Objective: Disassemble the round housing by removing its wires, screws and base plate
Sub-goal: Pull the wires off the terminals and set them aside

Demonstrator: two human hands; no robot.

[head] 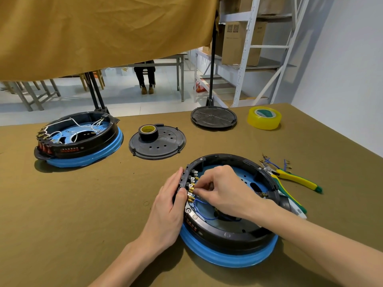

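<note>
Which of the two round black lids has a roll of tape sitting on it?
The nearer lid, in the middle of the table, with the black tape roll on it. The far lid has nothing on top.

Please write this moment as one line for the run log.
step: pulling wire | left hand: braces housing | right hand: pinches at terminals | pliers: on table

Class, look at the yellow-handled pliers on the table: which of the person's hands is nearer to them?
Right. The right hand works inside the near housing, just left of the pliers; the left hand grips the housing's far left rim.
</note>
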